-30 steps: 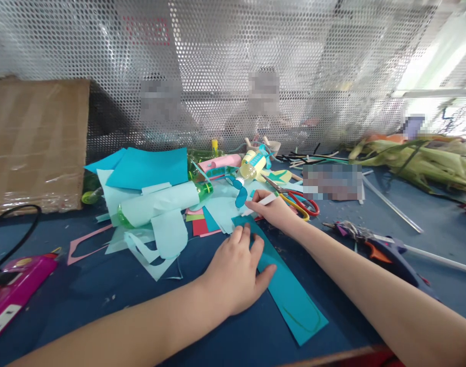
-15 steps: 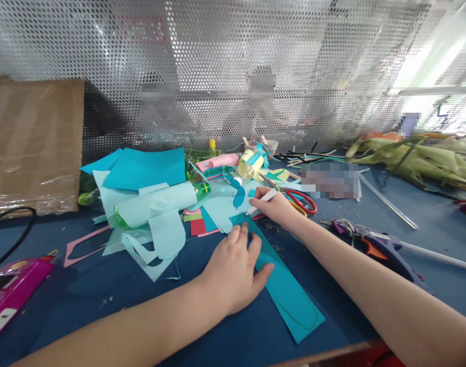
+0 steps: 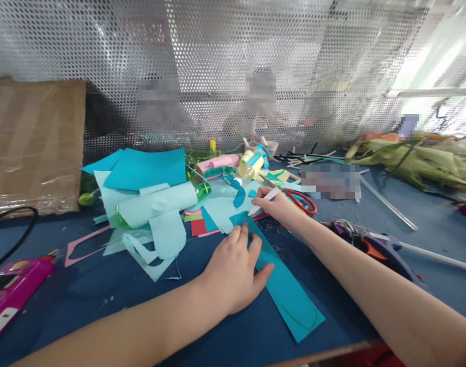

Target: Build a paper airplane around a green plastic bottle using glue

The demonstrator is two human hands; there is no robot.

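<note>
My left hand (image 3: 235,270) lies flat with fingers spread, pressing on the upper part of a long blue paper strip (image 3: 286,293). A curved green line is drawn at the strip's near end. Just past the strip's far end, my right hand (image 3: 275,206) is closed around a white marker pen (image 3: 270,195), its tip pointing down and left. A small blue rounded cut-out (image 3: 239,197) lies left of that hand. Beyond the pen are red-handled scissors (image 3: 307,201), partly covered by my right hand.
A green bottle wrapped in pale blue paper (image 3: 160,204) lies left among paper scraps. Blue sheets (image 3: 148,168) and cardboard (image 3: 34,148) are behind. A magenta tool (image 3: 21,285) sits at left, a dark glue gun (image 3: 385,255) at right, with corn husks (image 3: 412,160) behind.
My right hand has shifted very slightly to the right, and the pen has turned a little in its fingers. My left hand and the blue strip stay in place.
</note>
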